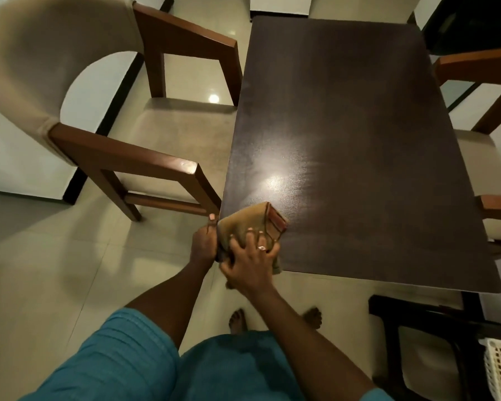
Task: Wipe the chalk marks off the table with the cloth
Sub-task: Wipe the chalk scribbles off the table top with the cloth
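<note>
My right hand [250, 263] presses the cloth [248, 219] onto the table's [359, 125] seven o'clock corner while my left hand [204, 244] grips its eight o'clock edge.

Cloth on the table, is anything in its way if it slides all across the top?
Nothing visible is. The cloth sits at the near left corner of the table, the right hand pressing on it, the left hand gripping its edge. The top beyond shows only glare and faint smears.

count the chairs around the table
4: the left chair beside the table, the right chair opposite, a dark-framed chair at bottom right, and seemingly a far chair at the far end, mostly cropped out.
</note>
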A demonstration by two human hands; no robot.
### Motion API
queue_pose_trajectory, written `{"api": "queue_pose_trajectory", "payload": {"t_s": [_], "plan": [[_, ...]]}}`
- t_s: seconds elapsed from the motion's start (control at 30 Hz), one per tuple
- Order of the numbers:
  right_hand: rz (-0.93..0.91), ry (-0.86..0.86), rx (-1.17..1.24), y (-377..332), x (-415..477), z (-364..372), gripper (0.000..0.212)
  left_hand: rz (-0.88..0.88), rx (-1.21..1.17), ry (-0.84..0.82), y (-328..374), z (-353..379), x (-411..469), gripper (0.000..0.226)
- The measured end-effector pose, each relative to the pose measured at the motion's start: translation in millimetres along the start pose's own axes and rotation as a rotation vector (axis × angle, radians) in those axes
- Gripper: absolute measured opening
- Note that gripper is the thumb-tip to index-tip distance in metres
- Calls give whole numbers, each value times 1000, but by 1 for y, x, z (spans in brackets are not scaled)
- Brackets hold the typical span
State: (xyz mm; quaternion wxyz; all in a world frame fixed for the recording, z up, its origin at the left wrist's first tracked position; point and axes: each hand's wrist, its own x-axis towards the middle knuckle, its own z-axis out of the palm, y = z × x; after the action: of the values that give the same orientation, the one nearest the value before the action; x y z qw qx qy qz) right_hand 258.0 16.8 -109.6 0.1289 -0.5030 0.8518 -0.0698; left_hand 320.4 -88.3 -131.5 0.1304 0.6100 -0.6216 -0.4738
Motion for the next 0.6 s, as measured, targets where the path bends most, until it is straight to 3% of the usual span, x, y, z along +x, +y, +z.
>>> {"api": "queue_pose_trajectory", "payload": {"t_s": [0.1, 0.2, 0.27, 0.4, 0.6], "plan": [[-117, 108, -33, -7, 2, 9, 33, 30, 41, 54, -17, -3, -6, 47], [-218, 231, -51, 5, 16, 25, 44, 7, 40, 119, -24, -5, -12, 51], [-245, 206, -86, 13, 23, 28, 51, 48, 155, 132, -25, -7, -13, 50], [-84, 54, -102, 31, 30, 12, 57, 138, 358, 183, -20, -9, -15, 41], [241, 30, -69, 135, 2, -21, 61, 174, 533, 188, 3, 11, -30, 40]]}}
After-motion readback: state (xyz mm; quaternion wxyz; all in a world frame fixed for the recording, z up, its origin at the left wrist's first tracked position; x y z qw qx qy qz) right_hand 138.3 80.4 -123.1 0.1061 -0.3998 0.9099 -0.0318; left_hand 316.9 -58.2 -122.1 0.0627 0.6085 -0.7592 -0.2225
